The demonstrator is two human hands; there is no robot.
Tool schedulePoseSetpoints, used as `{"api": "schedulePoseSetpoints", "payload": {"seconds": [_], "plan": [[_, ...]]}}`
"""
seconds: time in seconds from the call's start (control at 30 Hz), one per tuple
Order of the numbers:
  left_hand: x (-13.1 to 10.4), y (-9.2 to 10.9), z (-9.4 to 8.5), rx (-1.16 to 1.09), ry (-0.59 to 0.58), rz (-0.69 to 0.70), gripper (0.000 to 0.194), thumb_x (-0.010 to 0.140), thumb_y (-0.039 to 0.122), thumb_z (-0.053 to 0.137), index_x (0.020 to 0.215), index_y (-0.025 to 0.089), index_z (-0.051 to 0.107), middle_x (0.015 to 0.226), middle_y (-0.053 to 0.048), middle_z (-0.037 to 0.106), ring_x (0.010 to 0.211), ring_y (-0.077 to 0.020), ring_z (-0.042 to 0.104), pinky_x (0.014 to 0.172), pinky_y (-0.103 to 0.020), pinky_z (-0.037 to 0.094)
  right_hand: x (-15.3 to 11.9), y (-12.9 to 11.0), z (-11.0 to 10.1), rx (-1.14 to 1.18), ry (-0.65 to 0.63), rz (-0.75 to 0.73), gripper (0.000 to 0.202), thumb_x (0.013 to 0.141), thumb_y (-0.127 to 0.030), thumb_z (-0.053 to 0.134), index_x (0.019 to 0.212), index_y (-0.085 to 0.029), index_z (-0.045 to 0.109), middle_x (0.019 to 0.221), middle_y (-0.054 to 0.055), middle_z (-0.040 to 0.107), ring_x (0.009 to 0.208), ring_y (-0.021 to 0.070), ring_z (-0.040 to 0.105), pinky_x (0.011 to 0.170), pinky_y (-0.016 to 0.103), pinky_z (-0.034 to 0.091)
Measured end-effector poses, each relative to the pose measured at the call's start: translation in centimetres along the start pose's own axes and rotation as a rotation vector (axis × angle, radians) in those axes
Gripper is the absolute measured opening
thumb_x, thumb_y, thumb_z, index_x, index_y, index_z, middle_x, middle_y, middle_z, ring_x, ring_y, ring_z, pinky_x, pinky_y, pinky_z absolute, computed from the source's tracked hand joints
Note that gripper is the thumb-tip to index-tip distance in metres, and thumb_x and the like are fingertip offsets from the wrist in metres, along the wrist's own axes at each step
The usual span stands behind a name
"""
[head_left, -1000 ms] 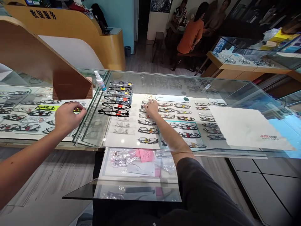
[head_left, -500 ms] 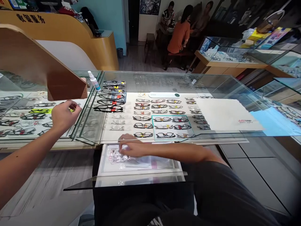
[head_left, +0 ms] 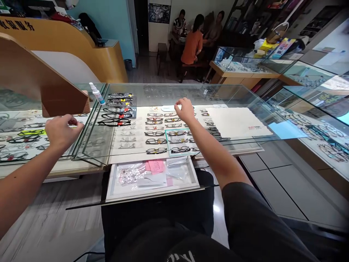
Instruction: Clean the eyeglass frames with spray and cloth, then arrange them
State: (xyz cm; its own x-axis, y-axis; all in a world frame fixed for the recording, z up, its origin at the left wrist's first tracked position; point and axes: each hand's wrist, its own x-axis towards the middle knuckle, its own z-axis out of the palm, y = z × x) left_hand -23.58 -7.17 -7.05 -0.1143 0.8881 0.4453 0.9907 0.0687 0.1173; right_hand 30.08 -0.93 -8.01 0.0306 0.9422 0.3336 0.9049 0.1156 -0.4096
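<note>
My left hand (head_left: 61,131) is above the glass counter on the left, fingers curled and thumb near the forefinger. What it holds, if anything, I cannot make out. My right hand (head_left: 185,110) reaches over the middle glass showcase (head_left: 152,89), fingers bent, with a gap between thumb and forefinger and nothing visible in it. Rows of eyeglasses (head_left: 155,141) lie below the glass. Black-framed glasses (head_left: 114,122) are lined up at the showcase's left. Just beyond my right hand is a small clear object (head_left: 205,92). Nearest me, a drawer (head_left: 195,174) stands pulled out, holding plastic bags (head_left: 132,174) and pink slips (head_left: 155,166).
A white spray bottle (head_left: 97,94) stands near the showcase's left corner, beside a wooden stand (head_left: 65,98). A large pale sheet (head_left: 237,122) and a blue sheet (head_left: 287,129) lie to the right. People (head_left: 192,45) sit at a table in the back.
My right hand has lifted out of the drawer area and moved forward over the showcase, uncovering the pink slips. The view has shifted rightward; my left hand keeps its curled pose.
</note>
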Motion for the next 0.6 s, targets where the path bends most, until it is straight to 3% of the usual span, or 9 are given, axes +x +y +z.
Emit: {"api": "schedulePoseSetpoints", "payload": {"seconds": [0.13, 0.23, 0.3, 0.43, 0.53, 0.6], "plan": [[-0.6, 0.5, -0.8, 0.000, 0.001, 0.095, 0.023, 0.096, 0.044, 0.060, 0.087, 0.022, 0.059, 0.087, -0.004, 0.064, 0.095, -0.0247, 0.060, 0.095, -0.037, 0.041, 0.3, 1.9, 1.5, -0.079, 0.000, 0.171, 0.038, 0.107, -0.036, 0.056, 0.136, -0.014, 0.066, 0.154, 0.026, 0.063, 0.143, 0.0440, 0.055, 0.123, 0.060, 0.046], [-0.8, 2.6, -1.7, -0.044, -0.072, 0.215, 0.024, 0.103, 0.040, 0.056, 0.096, 0.020, 0.066, 0.097, -0.007, 0.073, 0.099, -0.0247, 0.062, 0.094, -0.036, 0.044, 0.4, 2.2, 2.2, -0.107, -0.051, 0.211, 0.045, 0.108, -0.040, 0.055, 0.143, -0.012, 0.063, 0.157, 0.028, 0.060, 0.147, 0.0460, 0.054, 0.124, 0.061, 0.046], [-0.4, 4.5, -2.2, -0.069, -0.146, 0.387, 0.032, 0.108, 0.043, 0.052, 0.103, 0.019, 0.072, 0.110, -0.011, 0.078, 0.106, -0.0266, 0.063, 0.097, -0.039, 0.046, 0.7, 2.3, 2.4, -0.117, -0.067, 0.213, 0.046, 0.109, -0.042, 0.053, 0.143, -0.012, 0.062, 0.157, 0.028, 0.059, 0.147, 0.0463, 0.053, 0.123, 0.061, 0.046], [1.7, 7.9, -2.4, -0.054, -0.241, 0.621, 0.037, 0.104, 0.052, 0.060, 0.110, 0.023, 0.083, 0.139, -0.013, 0.078, 0.128, -0.0361, 0.063, 0.104, -0.049, 0.047, 1.0, 2.9, 2.6, -0.116, -0.080, 0.225, 0.047, 0.109, -0.043, 0.051, 0.142, -0.012, 0.062, 0.160, 0.028, 0.057, 0.148, 0.0463, 0.052, 0.122, 0.061, 0.047], [4.0, 9.0, -1.8, -0.030, -0.321, 0.676, 0.036, 0.099, 0.053, 0.065, 0.110, 0.026, 0.087, 0.152, -0.010, 0.075, 0.144, -0.0416, 0.058, 0.110, -0.052, 0.045, 1.1, 3.3, 2.8, -0.108, -0.071, 0.226, 0.045, 0.109, -0.042, 0.049, 0.141, -0.013, 0.062, 0.160, 0.028, 0.056, 0.148, 0.0455, 0.051, 0.122, 0.061, 0.046], [5.5, 9.3, -1.2, -0.007, -0.424, 0.689, 0.038, 0.098, 0.056, 0.067, 0.111, 0.028, 0.089, 0.154, -0.007, 0.076, 0.143, -0.0415, 0.058, 0.111, -0.052, 0.044, 1.2, 3.6, 3.1, -0.107, -0.060, 0.220, 0.043, 0.108, -0.042, 0.050, 0.139, -0.014, 0.062, 0.159, 0.028, 0.057, 0.147, 0.0452, 0.051, 0.122, 0.061, 0.046]]}}
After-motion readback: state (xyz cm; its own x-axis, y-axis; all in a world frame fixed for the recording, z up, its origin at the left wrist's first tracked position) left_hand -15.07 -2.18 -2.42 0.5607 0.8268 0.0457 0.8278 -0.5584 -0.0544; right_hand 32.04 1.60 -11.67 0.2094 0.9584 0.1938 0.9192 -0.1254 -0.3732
